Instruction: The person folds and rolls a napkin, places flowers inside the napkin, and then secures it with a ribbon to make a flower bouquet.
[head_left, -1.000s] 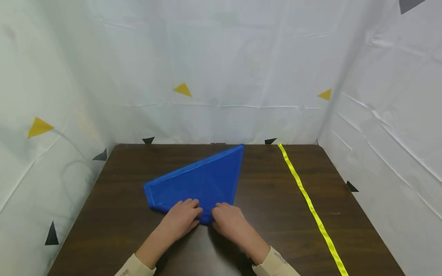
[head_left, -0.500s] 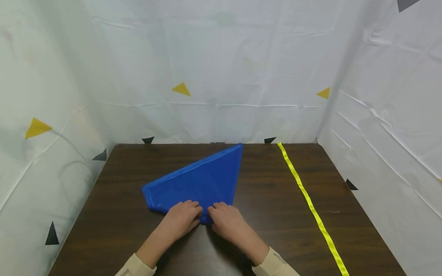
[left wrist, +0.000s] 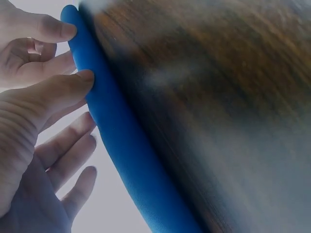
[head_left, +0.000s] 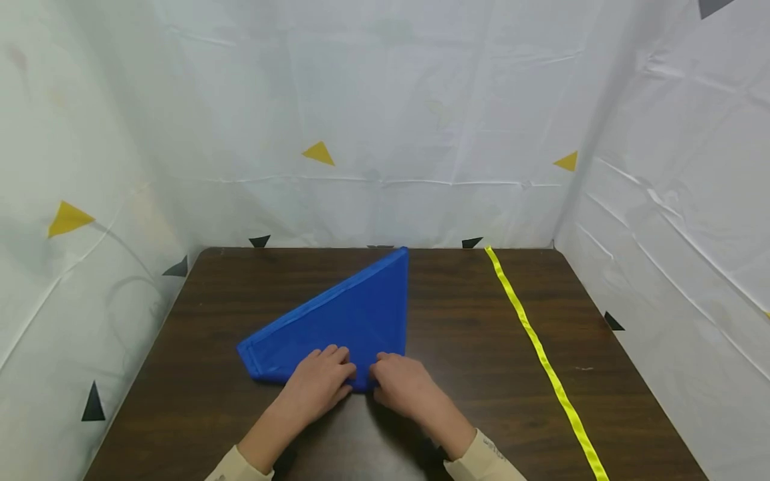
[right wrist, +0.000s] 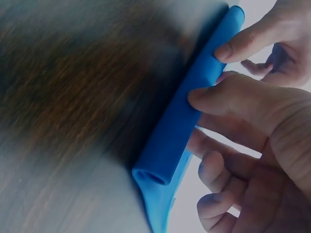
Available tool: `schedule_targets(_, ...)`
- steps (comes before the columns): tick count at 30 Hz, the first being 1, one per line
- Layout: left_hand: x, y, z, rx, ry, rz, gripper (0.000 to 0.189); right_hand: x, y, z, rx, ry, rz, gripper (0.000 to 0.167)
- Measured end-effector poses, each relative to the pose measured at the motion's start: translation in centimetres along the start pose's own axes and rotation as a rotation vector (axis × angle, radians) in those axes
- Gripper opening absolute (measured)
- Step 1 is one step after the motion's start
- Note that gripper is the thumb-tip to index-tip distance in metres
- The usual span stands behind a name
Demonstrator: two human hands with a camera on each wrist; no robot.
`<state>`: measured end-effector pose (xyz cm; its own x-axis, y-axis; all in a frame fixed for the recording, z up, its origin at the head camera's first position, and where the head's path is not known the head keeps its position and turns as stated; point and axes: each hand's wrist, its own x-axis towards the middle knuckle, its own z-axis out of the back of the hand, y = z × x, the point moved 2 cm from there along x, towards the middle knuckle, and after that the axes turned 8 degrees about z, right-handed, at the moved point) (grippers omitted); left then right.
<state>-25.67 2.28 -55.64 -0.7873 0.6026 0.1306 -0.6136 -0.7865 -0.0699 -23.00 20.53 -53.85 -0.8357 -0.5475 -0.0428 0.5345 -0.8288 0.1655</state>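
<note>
A blue cloth (head_left: pixel 367 314) lies on the dark wooden table, its far corner reaching the back edge. Its near edge is rolled into a tube (right wrist: pixel 170 136), whose hollow end shows in the right wrist view. My left hand (head_left: pixel 319 381) pinches this roll between thumb and fingers. Close beside it, my right hand (head_left: pixel 406 384) holds the same roll, thumb on the near side and fingers behind. The left wrist view shows the rolled edge (left wrist: pixel 116 131) running past both thumbs. The hands cover part of the cloth's near edge in the head view.
To the right, a yellow ribbon (head_left: pixel 544 361) runs from the back edge of the table (head_left: pixel 481 414) toward the front. White sheeting (head_left: pixel 385 100) with yellow and black triangle marks stands at the back and both sides.
The cloth has turned a little counterclockwise: its far corner shifted left and its left corner came nearer. Both hands keep their hold on the rolled edge in almost the same place.
</note>
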Motion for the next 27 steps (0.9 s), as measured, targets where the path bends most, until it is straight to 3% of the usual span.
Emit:
schedule_targets(3,0.1,-0.1,0.2,0.027,-0.022,0.008,0.013,-0.2,-0.3,0.2,0.026,-0.014,0.002,0.006)
schedule_targets(12,-0.3,-0.5,-0.5,0.058,0.007,0.009,0.012,-0.5,-1.0,-0.3,0.105,-0.020,-0.012,0.009)
schedule_targets(19,0.2,-0.1,-0.9,0.047,-0.033,0.008,0.019,0.0,-2.0,-0.1,0.156,-0.032,-0.024,0.010)
schedule_targets(24,0.5,0.3,-1.3,-0.001,0.015,0.036,0.019,0.2,-2.4,-0.1,0.183,-0.060,-0.027,0.010)
schedule_targets(27,0.8,0.7,-1.6,-0.046,0.045,0.066,0.016,0.4,-2.4,-0.2,0.179,-0.086,-0.032,0.003)
